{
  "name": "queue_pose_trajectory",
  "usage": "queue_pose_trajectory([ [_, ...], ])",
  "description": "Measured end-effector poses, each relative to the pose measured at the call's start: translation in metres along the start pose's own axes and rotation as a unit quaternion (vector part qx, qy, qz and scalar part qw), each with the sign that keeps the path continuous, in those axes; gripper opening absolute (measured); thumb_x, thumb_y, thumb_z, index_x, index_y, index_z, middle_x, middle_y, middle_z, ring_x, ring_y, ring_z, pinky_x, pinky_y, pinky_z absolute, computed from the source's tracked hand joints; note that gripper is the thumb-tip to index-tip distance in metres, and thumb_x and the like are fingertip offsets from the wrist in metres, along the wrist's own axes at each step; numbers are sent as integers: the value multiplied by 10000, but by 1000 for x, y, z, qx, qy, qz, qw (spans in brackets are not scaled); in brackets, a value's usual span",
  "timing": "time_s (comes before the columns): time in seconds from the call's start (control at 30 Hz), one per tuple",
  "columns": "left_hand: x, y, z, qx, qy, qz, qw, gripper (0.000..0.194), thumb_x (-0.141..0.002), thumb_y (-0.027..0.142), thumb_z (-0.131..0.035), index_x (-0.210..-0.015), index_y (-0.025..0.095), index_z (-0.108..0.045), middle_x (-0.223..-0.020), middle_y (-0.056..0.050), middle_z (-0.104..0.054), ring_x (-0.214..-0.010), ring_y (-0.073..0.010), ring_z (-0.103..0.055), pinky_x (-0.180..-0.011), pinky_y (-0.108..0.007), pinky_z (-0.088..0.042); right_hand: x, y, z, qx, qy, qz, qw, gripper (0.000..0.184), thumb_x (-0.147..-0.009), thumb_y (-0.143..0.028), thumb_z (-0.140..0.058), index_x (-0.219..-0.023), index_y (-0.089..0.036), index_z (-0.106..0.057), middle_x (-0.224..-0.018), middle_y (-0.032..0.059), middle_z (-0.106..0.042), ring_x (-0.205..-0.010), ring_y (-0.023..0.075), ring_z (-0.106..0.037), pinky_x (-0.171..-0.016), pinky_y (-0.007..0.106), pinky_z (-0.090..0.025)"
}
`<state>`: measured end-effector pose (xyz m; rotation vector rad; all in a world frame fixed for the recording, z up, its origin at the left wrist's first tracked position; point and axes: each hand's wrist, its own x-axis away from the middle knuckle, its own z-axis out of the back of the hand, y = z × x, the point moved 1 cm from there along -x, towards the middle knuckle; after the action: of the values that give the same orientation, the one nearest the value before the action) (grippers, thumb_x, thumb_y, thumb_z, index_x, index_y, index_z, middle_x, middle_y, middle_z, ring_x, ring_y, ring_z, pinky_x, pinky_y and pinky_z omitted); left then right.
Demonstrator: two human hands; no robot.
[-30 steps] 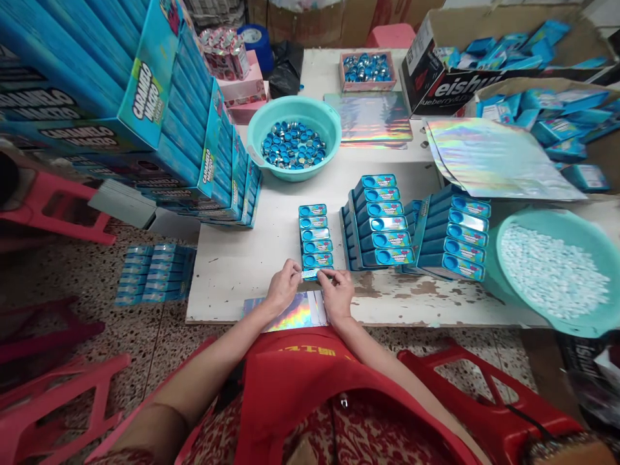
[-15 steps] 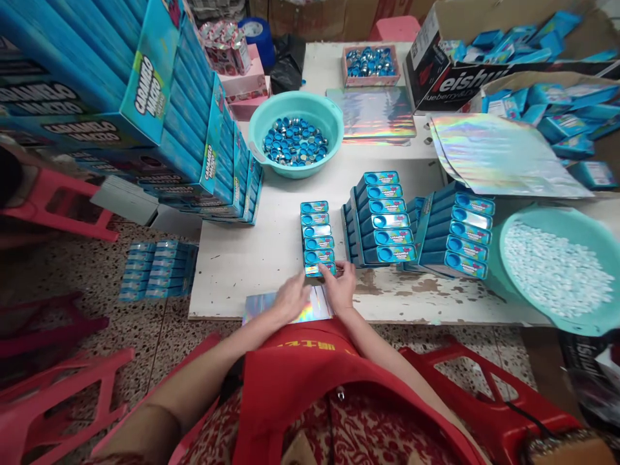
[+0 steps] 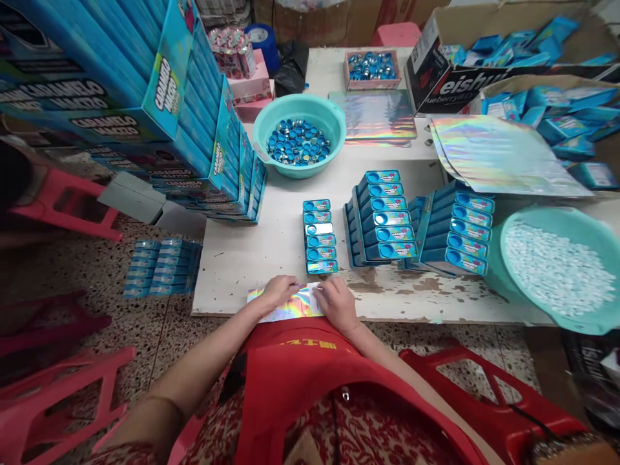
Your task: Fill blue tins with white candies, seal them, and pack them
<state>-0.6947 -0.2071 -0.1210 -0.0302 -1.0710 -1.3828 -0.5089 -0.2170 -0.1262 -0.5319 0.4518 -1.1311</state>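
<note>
A shiny holographic sheet lies along the table's front edge, against the red apron. My left hand is closed, its fingertips pinching the sheet's upper edge. At the right end, my right hand has its thumb and fingers pressed together on the sheet, close to a pale strip. Whether a separate piece is between those fingers is hidden. Just beyond both hands stands a row of small blue boxes, each with a round recess on its printed top. The nearest box has a shiny patch on its left part.
Blue box stacks stand at right and farther right. A turquoise basin holds blue-and-silver caps; another basin holds white pieces. Tall display boxes tower at left. Holographic sheets and cartons sit at back right.
Both hands have drawn back from the nearest blue box to the holographic sheet. My right hand has let go of that box. The view has shifted slightly.
</note>
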Motion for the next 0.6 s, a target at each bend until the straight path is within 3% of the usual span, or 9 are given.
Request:
queue_pose_trajectory([
  [0.1, -4, -1, -6, 5, 33, 5, 999, 259, -811, 333, -483, -773, 196, -700, -691, -28, -660, -698, -172, -570, -612, -231, -352, -5, -11, -6, 90, -139, 51, 985, 292, -877, -313, -537, -1141, -195, -582, -968, 101, -596, -890, 224, -534, -675, 299, -424],
  [0.2, -7, -4, -9, 8, 39, 17, 999, 239, -782, 320, -505, -786, 200, -712, -706, -28, -667, -698, -170, -567, -613, -231, -355, -11, -14, -11, 144, -212, 82, 963, 351, -876, -285, -544, -1215, -198, -545, -1022, 105, -594, -904, 227, -531, -684, 302, -428],
  [0.37, -9, -8, -8, 28, 28, 35, 999, 229, -753, 281, -508, -778, 176, -710, -654, -17, -630, -661, -151, -530, -577, -224, -333, -9, -11, -10, 185, -234, 136, 945, 365, -928, -226, -419, -1285, -226, -494, -1071, 108, -594, -945, 236, -504, -708, 321, -415],
  [0.6, -12, -8, -7, 41, 13, 25, 999, 235, -746, 241, -475, -681, 146, -680, -527, 22, -503, -543, -114, -426, -522, -225, -279, -10, -11, -9, 210, -241, 159, 934, 387, -931, -174, -364, -1302, -199, -470, -1159, 122, -575, -992, 259, -469, -730, 367, -389],
])
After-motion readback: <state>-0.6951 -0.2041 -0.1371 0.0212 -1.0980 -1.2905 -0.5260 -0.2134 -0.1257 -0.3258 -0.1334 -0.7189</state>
